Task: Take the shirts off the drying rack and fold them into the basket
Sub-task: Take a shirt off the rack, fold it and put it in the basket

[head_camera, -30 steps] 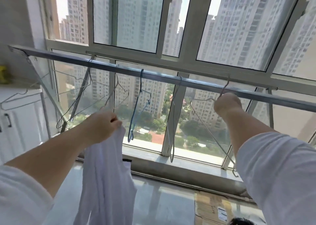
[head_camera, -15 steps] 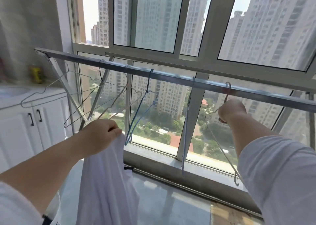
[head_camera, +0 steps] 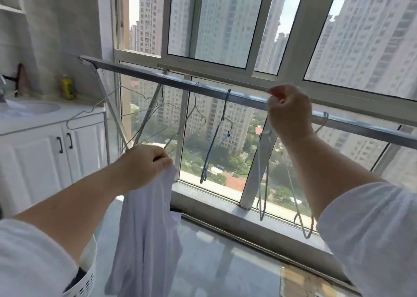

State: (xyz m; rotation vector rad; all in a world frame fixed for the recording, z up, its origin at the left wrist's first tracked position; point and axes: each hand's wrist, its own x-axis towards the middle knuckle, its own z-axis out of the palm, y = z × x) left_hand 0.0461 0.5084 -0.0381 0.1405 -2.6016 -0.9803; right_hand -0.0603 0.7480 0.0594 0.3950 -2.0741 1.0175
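A white shirt hangs limp from my left hand, which grips its top edge below the drying rack's metal rail. My right hand is raised to the rail, its fingers pinched at the top of a pale wire hanger that dangles beneath it. A white perforated basket shows at the bottom left, mostly hidden by my left sleeve; something dark lies inside it.
Bare hangers hang along the rail: a blue one, several thin wire ones to its left, another hook right of my hand. A white cabinet with sink stands left. The window sill runs behind. A cardboard box lies lower right.
My right hand rose from the hanger it held to the rail, further left. My left hand keeps hold of the white shirt. The view swung left, bringing the cabinet and basket into sight.
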